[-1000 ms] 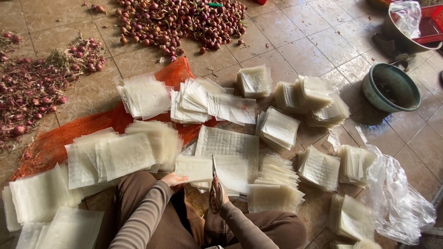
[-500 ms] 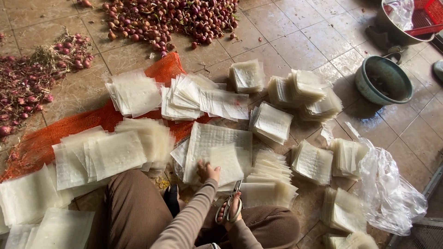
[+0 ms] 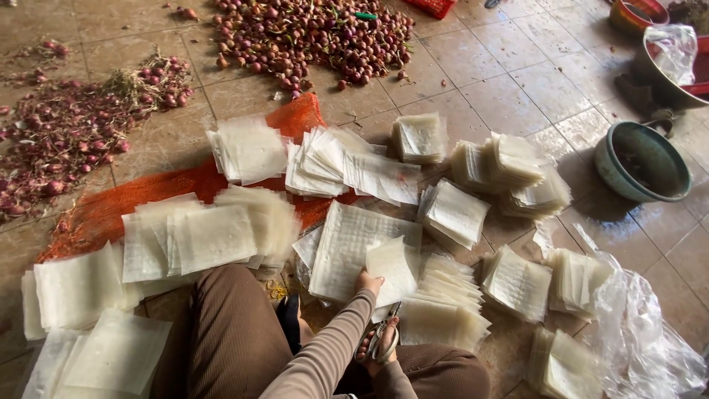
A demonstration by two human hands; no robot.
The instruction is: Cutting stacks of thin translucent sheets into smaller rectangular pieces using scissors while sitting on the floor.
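Note:
I sit on a tiled floor among stacks of pale, thin square sheets. My left hand, in a striped sleeve, reaches forward and grips the lower edge of a small square sheet. That sheet lies over a large gridded sheet in front of my knees. My right hand stays close to my lap, shut on a pair of scissors with the blades pointing up. A fanned pile of cut sheets lies just right of both hands.
Several more sheet stacks ring me on the floor, some on an orange mesh sack. Small red shallots are heaped at the back and left. A green bowl and clear plastic bags sit on the right.
My left hand has moved forward from my lap onto the large sheet and taken a small square sheet. The scissors hand has dropped lower. The view has shifted slightly.

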